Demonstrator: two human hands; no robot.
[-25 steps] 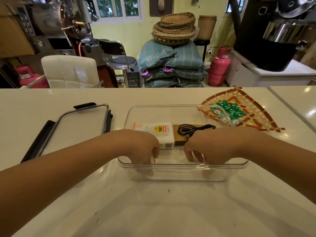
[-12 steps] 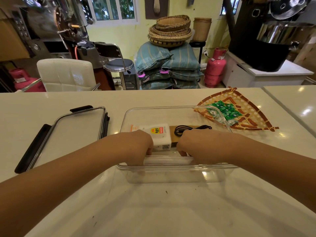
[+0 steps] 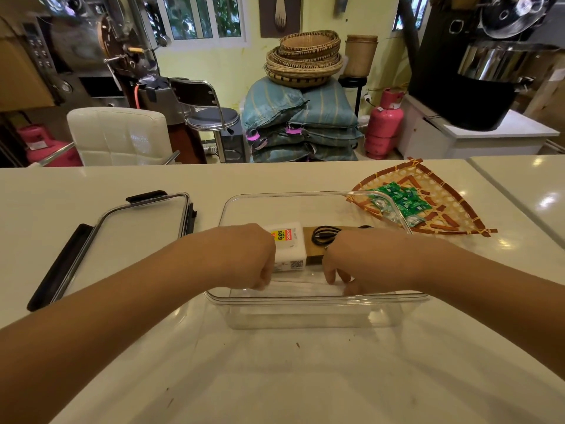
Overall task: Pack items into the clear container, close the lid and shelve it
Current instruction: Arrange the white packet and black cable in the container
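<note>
The clear container stands open in the middle of the white counter. Inside it lie a white box with a yellow and red "502" label and a coiled black cable on a brown card. Both my hands reach into the container's near half. My left hand and my right hand each pinch one end of a flat, pale, see-through packet low against the container floor. The lid, clear with black clips, lies flat on the counter to the left, apart from the container.
A woven triangular tray with several green packets sits at the back right, touching the container's far corner. A seam to a second counter runs at far right. Chairs, sacks, baskets and gas cylinders stand beyond the counter.
My hands have moved closer together, from the container's near wall further inside. The flat packet has appeared between them and now lies low near the floor.
</note>
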